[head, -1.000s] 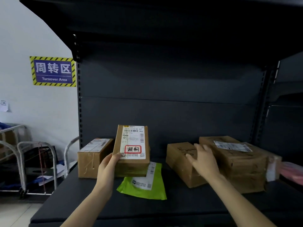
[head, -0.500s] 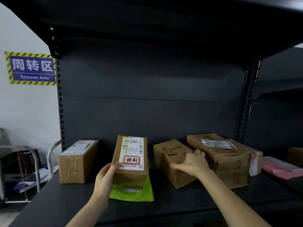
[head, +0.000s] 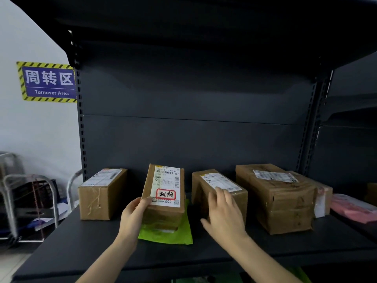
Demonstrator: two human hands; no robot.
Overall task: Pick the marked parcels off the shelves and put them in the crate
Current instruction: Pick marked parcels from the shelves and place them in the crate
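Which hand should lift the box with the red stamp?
Left. The left hand grips the red-stamped box; the right hand lies flat on the plain box beside it.

The right hand [head: 224,217] turned the box [head: 216,179] label-up.

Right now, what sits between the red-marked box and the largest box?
In the head view: one smaller cardboard box, right hand on it; left hand holds the red-marked box.
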